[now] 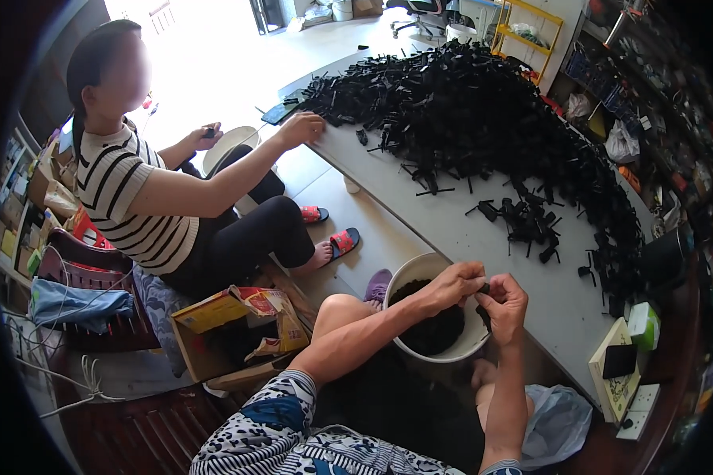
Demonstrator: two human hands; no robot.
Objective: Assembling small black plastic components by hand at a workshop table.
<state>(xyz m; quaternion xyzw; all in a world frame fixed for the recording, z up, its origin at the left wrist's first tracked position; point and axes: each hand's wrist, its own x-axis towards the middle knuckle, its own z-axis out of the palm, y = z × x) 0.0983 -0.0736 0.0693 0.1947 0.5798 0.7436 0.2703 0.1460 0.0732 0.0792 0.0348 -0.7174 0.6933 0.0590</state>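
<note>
Above a white bucket [396, 294] my left hand [451, 286] and my right hand [507, 305] meet with pinched fingers. Between their fingertips is a small black part [484, 290], mostly covered by the fingers. Its exact kind is too small to make out. Many small black pieces [436, 326] lie inside the bucket. On the grey table [451, 210] beyond, a large heap of black plastic parts [467, 111] spreads, several with thin stems. A loose cluster of these parts [527, 222] lies nearer to my hands.
At the left a seated co-worker [154, 190] reaches one hand [301, 129] to the table and holds a black part in the other, near a second bucket [234, 142]. An open carton [206, 328] stands left of my knee. A green-white packet [643, 326] and plastic bag [558, 419] are right.
</note>
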